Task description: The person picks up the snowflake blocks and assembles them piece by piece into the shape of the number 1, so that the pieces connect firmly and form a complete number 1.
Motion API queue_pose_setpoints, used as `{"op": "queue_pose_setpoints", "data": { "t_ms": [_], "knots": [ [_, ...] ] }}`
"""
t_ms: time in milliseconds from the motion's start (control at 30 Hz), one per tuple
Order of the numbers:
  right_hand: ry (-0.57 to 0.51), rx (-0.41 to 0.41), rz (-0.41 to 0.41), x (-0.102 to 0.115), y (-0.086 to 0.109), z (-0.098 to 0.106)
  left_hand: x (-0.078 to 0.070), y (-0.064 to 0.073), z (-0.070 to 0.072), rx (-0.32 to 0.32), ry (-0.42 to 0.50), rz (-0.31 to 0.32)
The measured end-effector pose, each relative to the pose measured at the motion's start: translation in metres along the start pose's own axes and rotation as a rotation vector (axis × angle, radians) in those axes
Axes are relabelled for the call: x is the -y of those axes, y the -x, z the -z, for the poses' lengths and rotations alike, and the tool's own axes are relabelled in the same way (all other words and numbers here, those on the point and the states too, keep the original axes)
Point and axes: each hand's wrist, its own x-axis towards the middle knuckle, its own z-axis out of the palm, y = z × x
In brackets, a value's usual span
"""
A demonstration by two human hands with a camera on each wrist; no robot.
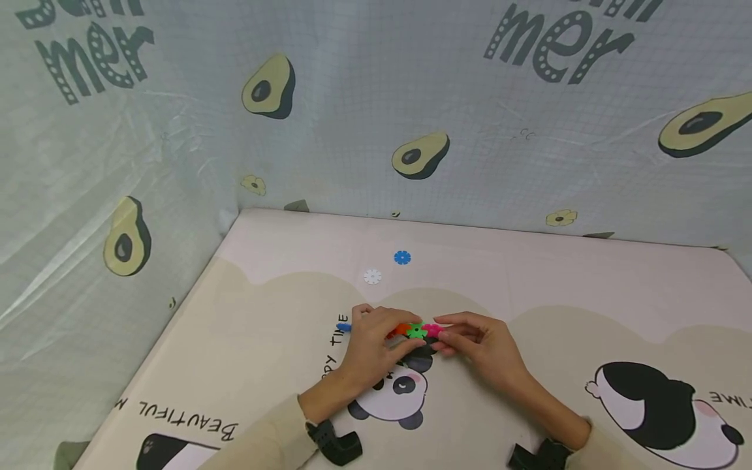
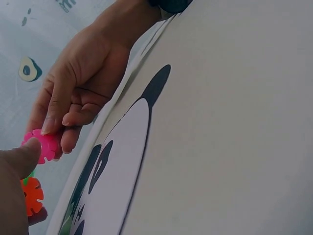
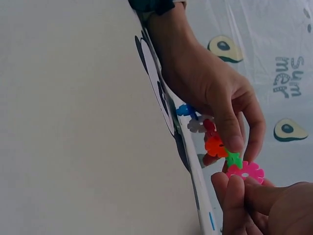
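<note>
My left hand (image 1: pixel 376 339) pinches a row of joined plastic snowflake discs between thumb and fingers, near the orange disc (image 3: pixel 215 146) and the green disc (image 1: pixel 416 331). At the row's right end, my right hand (image 1: pixel 487 346) pinches the pink disc (image 3: pixel 247 172) by its edge. The pink disc meets the green one; whether it is fully slotted in I cannot tell. Beyond the left fingers, the right wrist view shows a red disc (image 3: pixel 209 128), a whitish disc (image 3: pixel 196 125) and a blue disc (image 3: pixel 185 109). Fingers partly cover the row.
Farther back on the table (image 1: pixel 282 248) lie a loose blue disc (image 1: pixel 402 257) and a loose white disc (image 1: pixel 373 277). The printed tablecloth has a panda (image 1: pixel 390 395) just below the hands. An avocado-print curtain (image 1: pixel 346 85) stands behind the table and along its left side.
</note>
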Motion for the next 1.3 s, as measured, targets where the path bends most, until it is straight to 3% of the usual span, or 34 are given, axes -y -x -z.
{"op": "queue_pose_setpoints", "data": {
  "t_ms": [267, 700, 900, 1033, 1300],
  "knots": [
    [-0.006, 0.012, 0.008, 0.004, -0.008, -0.004, 0.001, 0.000, 0.000, -0.055, -0.026, -0.043],
    [-0.008, 0.037, 0.004, 0.007, -0.018, -0.006, 0.000, 0.000, 0.000, -0.052, -0.015, -0.032],
    [0.115, 0.061, 0.006, 0.007, -0.025, 0.000, -0.001, 0.000, -0.001, -0.067, 0.001, -0.016],
    [0.189, 0.041, 0.045, 0.006, -0.038, 0.006, -0.001, -0.001, -0.001, -0.082, 0.016, -0.007],
    [0.238, -0.079, 0.080, 0.004, -0.079, 0.010, 0.000, -0.001, -0.001, -0.085, 0.022, -0.007]
  ]
}}
